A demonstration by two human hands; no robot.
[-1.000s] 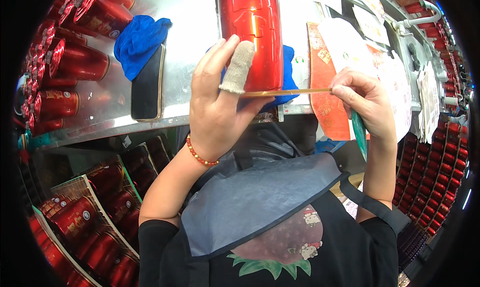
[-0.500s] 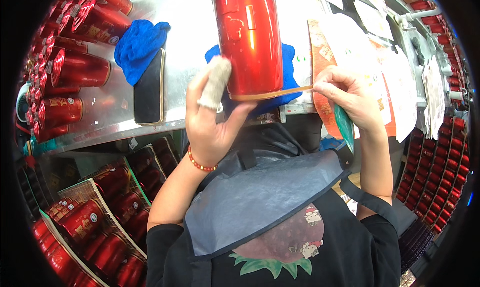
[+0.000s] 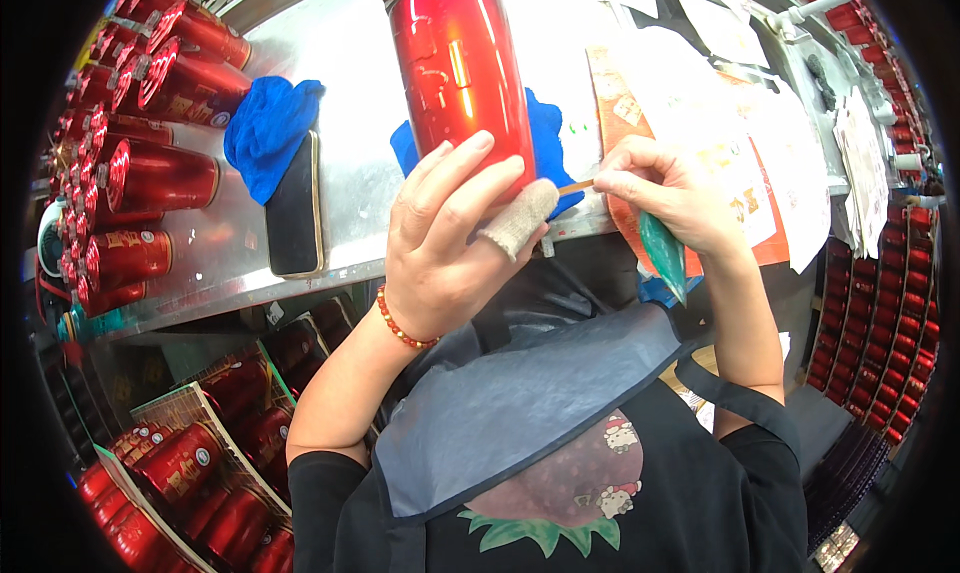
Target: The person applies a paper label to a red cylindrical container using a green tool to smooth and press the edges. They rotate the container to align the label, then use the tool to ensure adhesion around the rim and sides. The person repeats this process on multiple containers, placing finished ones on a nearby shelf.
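A shiny red canister (image 3: 455,63) lies on the metal table, its near end toward me, with a blue cloth (image 3: 548,143) under it. My left hand (image 3: 445,233) rests against that near end, fingers stretched out across it and hiding the rim. One finger wears a beige cloth sleeve (image 3: 525,218). A thin golden-brown strip (image 3: 576,186) runs taut from beside the sleeved finger to my right hand (image 3: 665,188), whose thumb and fingers pinch its end. Below my right palm a green, pointed, flat thing (image 3: 662,256) sticks out; its kind is unclear.
A phone (image 3: 295,218) lies on the left part of the table beside a bunched blue cloth (image 3: 265,133). Many red canisters (image 3: 165,173) are stacked at the left. Orange and white paper sheets (image 3: 700,133) cover the right side. Racks of red canisters (image 3: 180,463) stand lower left.
My left hand has turned and swung right over the canister's near end, covering much of the strip. The right hand keeps its pinch. The whole view has shifted slightly.
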